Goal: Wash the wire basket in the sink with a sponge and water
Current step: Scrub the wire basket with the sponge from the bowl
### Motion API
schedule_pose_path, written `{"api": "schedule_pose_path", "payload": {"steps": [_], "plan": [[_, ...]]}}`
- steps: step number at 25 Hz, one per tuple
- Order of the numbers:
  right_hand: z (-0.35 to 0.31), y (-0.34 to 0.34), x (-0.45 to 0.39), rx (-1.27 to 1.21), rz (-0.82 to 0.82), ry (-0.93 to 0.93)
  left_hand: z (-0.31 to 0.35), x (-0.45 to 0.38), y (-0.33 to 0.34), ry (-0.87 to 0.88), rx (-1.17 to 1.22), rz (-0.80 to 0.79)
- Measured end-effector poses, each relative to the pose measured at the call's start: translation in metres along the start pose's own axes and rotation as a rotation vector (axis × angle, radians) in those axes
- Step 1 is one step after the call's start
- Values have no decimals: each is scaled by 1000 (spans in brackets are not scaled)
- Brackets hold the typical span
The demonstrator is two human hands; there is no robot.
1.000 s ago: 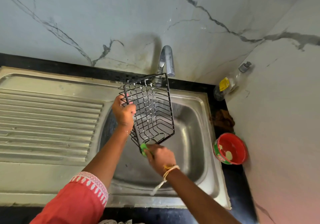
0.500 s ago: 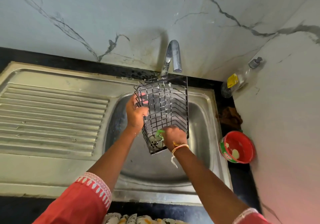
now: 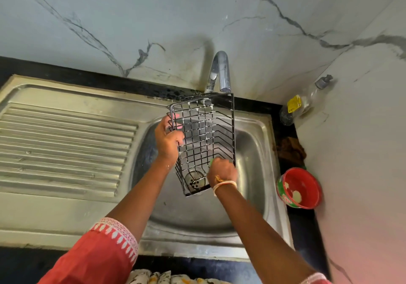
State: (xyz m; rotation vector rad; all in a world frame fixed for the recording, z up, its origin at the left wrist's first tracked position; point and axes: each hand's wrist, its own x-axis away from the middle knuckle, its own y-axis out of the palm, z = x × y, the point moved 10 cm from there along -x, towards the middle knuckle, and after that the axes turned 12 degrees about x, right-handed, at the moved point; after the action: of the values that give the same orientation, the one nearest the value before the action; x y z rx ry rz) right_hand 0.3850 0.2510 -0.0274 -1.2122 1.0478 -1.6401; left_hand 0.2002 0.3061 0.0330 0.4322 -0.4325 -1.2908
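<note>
A black wire basket (image 3: 203,130) flecked with white suds hangs tilted over the steel sink (image 3: 252,147), its top edge just under the tap (image 3: 220,73). My left hand (image 3: 168,140) grips the basket's left rim. My right hand (image 3: 222,171) is inside the basket near its lower end, holding a green sponge (image 3: 212,162) of which only a sliver shows. The drain (image 3: 195,179) is visible through the wires. No water runs from the tap.
A ribbed steel drainboard (image 3: 66,143) lies left of the basin. On the black counter at right stand a red tub (image 3: 299,188), a brown cloth (image 3: 290,149) and a clear bottle (image 3: 305,101) leaning in the marble corner.
The basket has been turned so that its grid faces me more squarely. My right hand with the sponge has moved from the basket's lower outside corner to inside it.
</note>
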Motion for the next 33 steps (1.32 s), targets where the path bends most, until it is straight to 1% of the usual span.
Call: {"api": "schedule_pose_path", "payload": {"steps": [1, 2, 4, 5, 6, 7, 9, 10, 11, 12, 14, 15, 16, 17, 18, 19, 20, 21, 22, 23, 24, 25, 26, 27, 29, 30, 31, 33], "plan": [[-16, -1, 4, -47, -31, -30, 3, 3, 5, 16, -13, 7], [-39, 1, 12, -105, -63, -111, 6, 5, 8, 48, -44, 17], [-77, 5, 40, -163, -109, -346, 7, 5, 7, 98, -72, 7], [-79, 6, 49, -147, -94, -432, 6, 3, 2, 92, -75, 21], [-67, 4, 48, -120, -60, -456, 7, 0, -5, 74, -77, 37], [-47, 2, 38, -76, -17, -409, 5, -4, -11, 44, -81, 42], [3, -2, 16, 13, 94, -194, -1, -8, -17, -40, -58, 63], [14, -3, 13, 29, 112, -107, -3, -7, -18, -62, -35, 91], [10, -1, 18, 21, 90, -74, -3, -4, -16, -62, -10, 121], [-9, 0, 27, -29, 56, -105, -4, -2, -14, -54, 2, 148], [-51, 6, 54, -154, -19, -259, -3, 1, -9, -37, -12, 184], [-58, 6, 61, -179, -31, -317, -3, 0, -9, -43, -40, 197], [-51, 5, 59, -175, -27, -329, -2, 0, -11, -46, -61, 203], [-31, 4, 47, -172, -8, -269, 1, 0, -15, -36, -83, 202], [-2, 2, 35, -158, 23, -157, 5, 0, -19, -24, -90, 197], [25, -3, 31, -139, 95, -39, 7, 0, -22, -29, -91, 193], [39, -10, 34, -127, 187, 20, 8, 3, -24, -44, -83, 197], [33, -14, 41, -135, 277, -40, 9, 6, -24, -50, -72, 201], [11, -16, 52, -161, 332, -191, 12, 11, -23, -59, -77, 211], [-15, -15, 67, -238, 323, -372, 13, 14, -21, -64, -89, 216], [-35, -11, 82, -335, 220, -507, 12, 18, -18, -73, -104, 224], [-47, -3, 96, -443, 84, -598, 11, 22, -16, -83, -117, 241], [-51, 2, 104, -491, 5, -639, 10, 25, -16, -92, -135, 268], [-50, 7, 107, -452, -4, -662, 10, 28, -17, -99, -160, 304], [-44, 9, 110, -167, 93, -685, 12, 37, -17, -138, -211, 396], [-43, 5, 109, -70, 131, -682, 12, 40, -16, -169, -237, 425], [-42, -1, 106, -32, 145, -683, 9, 43, -14, -216, -273, 434], [-45, -14, 104, -33, 152, -743, 2, 47, -11, -338, -328, 435]]}}
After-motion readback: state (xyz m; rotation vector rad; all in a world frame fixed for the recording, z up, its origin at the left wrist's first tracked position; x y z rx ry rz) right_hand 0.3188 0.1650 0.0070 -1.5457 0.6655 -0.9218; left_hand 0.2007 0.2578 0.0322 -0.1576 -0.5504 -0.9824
